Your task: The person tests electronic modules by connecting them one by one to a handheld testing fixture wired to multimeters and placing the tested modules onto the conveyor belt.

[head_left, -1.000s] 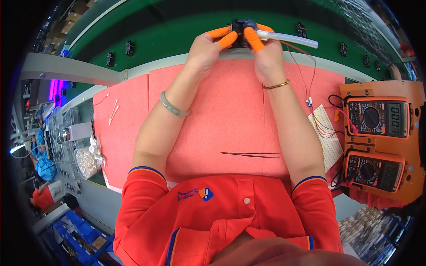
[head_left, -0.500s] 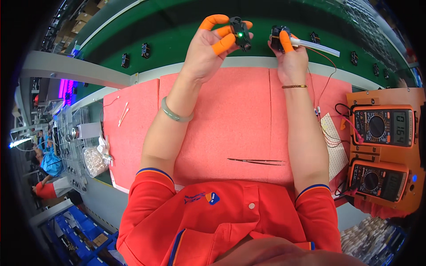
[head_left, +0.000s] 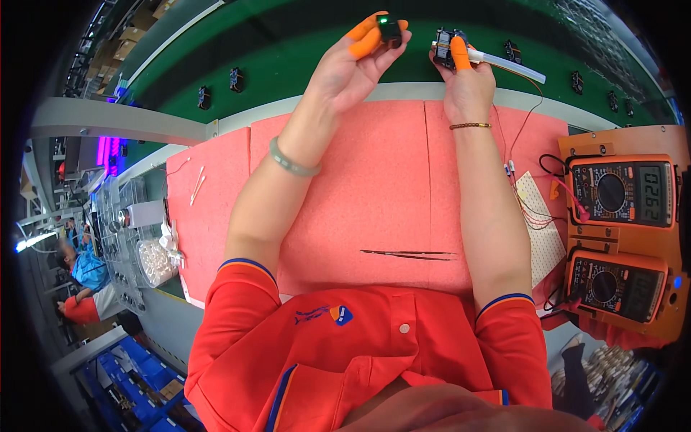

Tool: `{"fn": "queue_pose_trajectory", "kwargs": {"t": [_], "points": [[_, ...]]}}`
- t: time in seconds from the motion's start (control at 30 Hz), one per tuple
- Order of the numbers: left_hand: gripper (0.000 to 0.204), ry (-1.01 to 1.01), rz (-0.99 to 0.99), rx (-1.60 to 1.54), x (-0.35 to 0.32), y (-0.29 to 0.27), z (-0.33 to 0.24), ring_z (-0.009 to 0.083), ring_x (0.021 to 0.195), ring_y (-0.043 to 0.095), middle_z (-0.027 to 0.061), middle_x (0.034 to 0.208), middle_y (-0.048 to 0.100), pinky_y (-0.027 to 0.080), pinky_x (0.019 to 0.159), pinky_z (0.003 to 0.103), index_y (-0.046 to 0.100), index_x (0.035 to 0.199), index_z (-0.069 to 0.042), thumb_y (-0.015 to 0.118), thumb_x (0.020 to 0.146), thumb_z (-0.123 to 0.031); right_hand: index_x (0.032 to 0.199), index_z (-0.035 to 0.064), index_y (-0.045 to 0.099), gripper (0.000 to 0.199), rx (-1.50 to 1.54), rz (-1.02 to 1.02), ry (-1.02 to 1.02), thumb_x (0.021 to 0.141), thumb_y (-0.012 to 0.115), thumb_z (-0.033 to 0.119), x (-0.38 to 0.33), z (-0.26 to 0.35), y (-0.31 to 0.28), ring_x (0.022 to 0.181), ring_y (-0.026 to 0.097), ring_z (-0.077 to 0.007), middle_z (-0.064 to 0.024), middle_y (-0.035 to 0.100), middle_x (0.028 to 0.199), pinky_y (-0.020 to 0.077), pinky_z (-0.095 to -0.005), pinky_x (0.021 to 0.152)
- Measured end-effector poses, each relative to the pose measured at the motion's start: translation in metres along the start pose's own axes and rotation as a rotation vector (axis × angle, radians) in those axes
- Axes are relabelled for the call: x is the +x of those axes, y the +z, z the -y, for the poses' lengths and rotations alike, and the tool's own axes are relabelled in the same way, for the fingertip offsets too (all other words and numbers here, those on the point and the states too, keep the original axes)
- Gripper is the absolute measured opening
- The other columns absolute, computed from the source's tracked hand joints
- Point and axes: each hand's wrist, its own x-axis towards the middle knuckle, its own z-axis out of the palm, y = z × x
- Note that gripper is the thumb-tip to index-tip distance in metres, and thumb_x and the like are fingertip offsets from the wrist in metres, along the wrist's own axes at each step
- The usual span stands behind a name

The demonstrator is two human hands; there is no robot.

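Observation:
Between the orange-covered fingers of my left hand (head_left: 353, 68) is a small black electronic module (head_left: 389, 30) with a lit green light. My right hand (head_left: 468, 85) grips another black module (head_left: 445, 47), its thumb in an orange finger cot. A translucent white stick-like probe (head_left: 507, 63) juts rightward from that hand, and a thin red wire hangs from it. Both hands are held over the green conveyor belt (head_left: 302, 61), beyond the pink foam mat (head_left: 353, 187). Dark tweezers (head_left: 409, 255) lie on the mat between my forearms.
Two orange multimeters (head_left: 620, 191) rest on an orange stand at right, beside a white perforated sheet (head_left: 541, 223). More black modules (head_left: 235, 80) sit on the belt. At left are cotton swabs (head_left: 196, 186) and a clear tub of white pieces (head_left: 155, 261). A person (head_left: 83, 277) is farther left.
My left hand has moved up and turned its module, so the green light now faces upward. The right hand has tilted its module slightly. The upper multimeter's reading has changed.

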Motion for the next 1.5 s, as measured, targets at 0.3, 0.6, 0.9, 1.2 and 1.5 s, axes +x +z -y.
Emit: {"fn": "queue_pose_trajectory", "kwargs": {"t": [0.3, 0.6, 0.9, 1.2, 1.5], "points": [[0.035, 0.322, -0.190, 1.795, 0.070, -0.037, 0.032, 0.0278, 0.089, 0.053, 0.0131, 0.104, 0.052, 0.045, 0.073, 0.035, 0.055, 0.103, -0.011, 0.060, 0.070, -0.021, 0.094, -0.0049, 0.044, 0.020, 0.059, -0.071, -0.086, 0.081, 0.051, 0.007, -0.004, 0.000, 0.003, 0.080, 0.054, -0.0228, -0.0147, 0.051, 0.091, 0.0502, -0.0383, 0.072], [0.047, 0.149, -0.666, 2.643, -0.032, -0.112, -0.131, 0.0305, 0.095, 0.051, 0.0165, 0.108, 0.050, 0.042, 0.078, 0.038, 0.044, 0.114, -0.006, 0.053, 0.076, -0.033, 0.088, -0.0012, 0.051, 0.014, -0.229, -0.017, -0.026, 0.075, 0.054, 0.004, -0.003, -0.005, 0.003, 0.072, 0.053, -0.0119, -0.0059, 0.052, 0.081, 0.0484, -0.0261, 0.063], [0.031, 0.104, -0.257, 0.959, -0.018, -0.045, -0.056, 0.0152, 0.084, 0.053, 0.0065, 0.096, 0.053, 0.043, 0.077, 0.023, 0.044, 0.110, 0.003, 0.050, 0.081, -0.005, 0.091, -0.0017, 0.049, 0.019, -0.215, -0.009, -0.081, 0.076, 0.058, 0.007, -0.014, 0.001, 0.001, 0.067, 0.052, -0.0090, -0.0047, 0.054, 0.078, 0.0435, -0.0215, 0.055], [0.029, -0.016, -0.069, 0.719, -0.008, -0.010, 0.014, 0.0132, 0.086, 0.051, 0.0075, 0.099, 0.052, 0.041, 0.081, 0.025, 0.046, 0.107, 0.003, 0.051, 0.080, -0.005, 0.092, -0.0019, 0.049, 0.021, -0.165, -0.019, -0.042, 0.075, 0.058, 0.006, -0.019, -0.004, 0.009, 0.070, 0.053, -0.0093, -0.0047, 0.054, 0.079, 0.0435, -0.0210, 0.059], [0.027, -0.082, 0.026, 0.639, -0.008, -0.021, 0.011, 0.0138, 0.089, 0.050, 0.0079, 0.102, 0.052, 0.039, 0.085, 0.028, 0.048, 0.105, 0.003, 0.051, 0.080, -0.007, 0.089, -0.0008, 0.050, 0.018, -0.164, 0.065, 0.025, 0.074, 0.059, 0.006, -0.028, 0.011, 0.015, 0.074, 0.052, -0.0105, -0.0058, 0.054, 0.081, 0.0432, -0.0214, 0.063]]}}
